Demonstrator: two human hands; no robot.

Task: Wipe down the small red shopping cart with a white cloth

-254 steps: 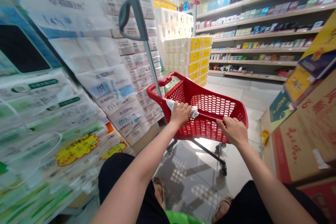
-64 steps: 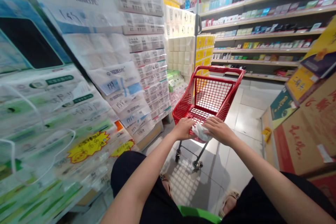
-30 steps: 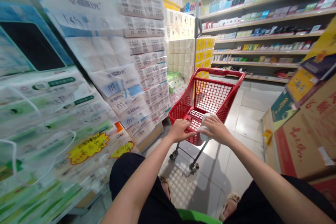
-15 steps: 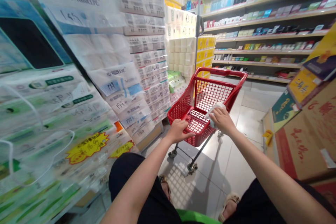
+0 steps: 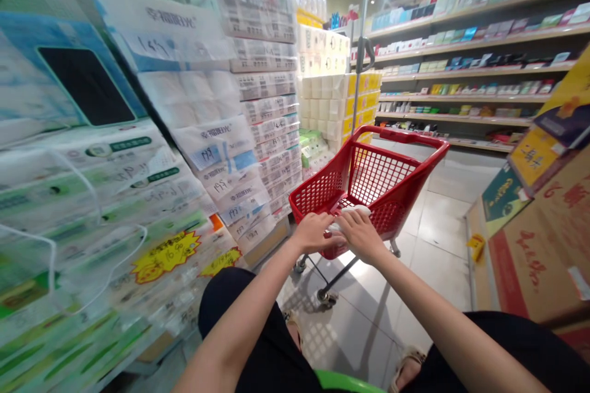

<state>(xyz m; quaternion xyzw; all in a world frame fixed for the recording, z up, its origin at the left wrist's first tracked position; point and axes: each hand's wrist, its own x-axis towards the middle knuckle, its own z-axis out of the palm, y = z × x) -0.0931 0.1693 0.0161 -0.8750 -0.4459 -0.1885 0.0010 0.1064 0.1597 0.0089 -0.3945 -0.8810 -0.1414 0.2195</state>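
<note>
A red plastic shopping cart with grid walls stands on the floor before my knees. My left hand lies over the near rim of its basket, fingers bent around the edge. Under the fingers of my right hand is a white cloth, pressed on the near end of the basket. The two hands almost meet, the right just beside the left. Part of the cloth is hidden beneath the right palm.
Stacked packs of tissue paper rise on the left, with a dark-screened device among them. Cardboard boxes line the right side. Shelves of small goods stand behind the cart. A green seat edge shows below me.
My right hand has slid with the cloth from the basket's right side leftward to the near rim, close to my left hand. The cart has turned slightly. My view has shifted a little.
</note>
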